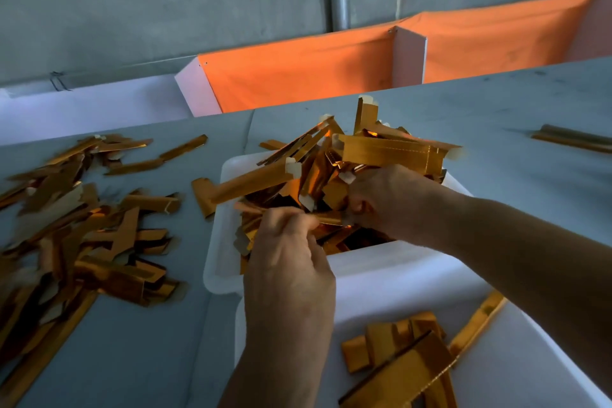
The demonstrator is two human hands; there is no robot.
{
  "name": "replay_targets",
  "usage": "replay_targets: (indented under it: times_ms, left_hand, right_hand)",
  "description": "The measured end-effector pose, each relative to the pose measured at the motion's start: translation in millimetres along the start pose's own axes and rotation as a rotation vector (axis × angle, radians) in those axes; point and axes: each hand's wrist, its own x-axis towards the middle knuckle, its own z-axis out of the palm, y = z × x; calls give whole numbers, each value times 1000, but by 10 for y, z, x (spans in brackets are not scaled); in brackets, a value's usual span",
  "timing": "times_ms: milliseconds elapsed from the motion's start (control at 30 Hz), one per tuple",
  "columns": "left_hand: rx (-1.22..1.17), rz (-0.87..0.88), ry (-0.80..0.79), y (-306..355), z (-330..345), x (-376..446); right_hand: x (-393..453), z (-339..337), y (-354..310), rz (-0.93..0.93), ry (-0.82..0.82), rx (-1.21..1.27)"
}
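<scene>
Head view, bench work. Both hands are over a white bin [225,209] heaped with gold foil card pieces [381,151]; several pieces stick out above the rim.

Left hand [288,262]: back of hand to camera, fingers curled, thumb and fingertips pinching the near end of one gold strip [328,218].

Right hand [390,199]: reaches in from the right with fingers curled down into the heap. It seems to grip the far end of the same strip, but the fingertips are blurred and partly buried, so the hold is not certain.

The strip lies roughly level between the two hands, just above the near side of the bin's contents.

Surroundings:
- A second white bin [381,278] just in front of the first holds a few folded gold pieces [397,348].
- A loose gold pile [82,232] lies on the grey table [149,358] to the left.
- Two stray strips [573,137] lie far right.
- An orange cloth [298,76] hangs behind the table.
</scene>
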Motion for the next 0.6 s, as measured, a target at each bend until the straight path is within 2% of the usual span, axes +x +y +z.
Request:
replay_targets:
  times_ms: [67, 200, 300, 367, 433, 500, 567, 600]
  left_hand:
    - [-7, 3, -16, -5, 14, -1]
    - [-25, -43, -60, -2, 9, 9]
    - [29, -54, -56, 9, -7, 17]
    - [16, -6, 18, 22, -18, 17]
    - [-78, 55, 113, 54, -19, 19]
    - [-199, 90, 115, 102, -22, 10]
    - [-420, 55, 32, 113, -11, 0]
    - [-576, -2, -53, 110, -10, 3]
  right_hand:
    - [-17, -52, -11, 30, 88, 29]
    - [-141, -134, 64, 106, 354, 290]
    - [-239, -264, 103, 194, 545, 801]
    - [-292, -372, 114, 151, 672, 1173]
    - [-362, -451, 97, 78, 708, 1528]
    - [-432, -460, 47, 53, 677, 1765]
    - [-526, -413, -11, 16, 668, 1713]
    - [-588, -378, -50, -38, 687, 1527]
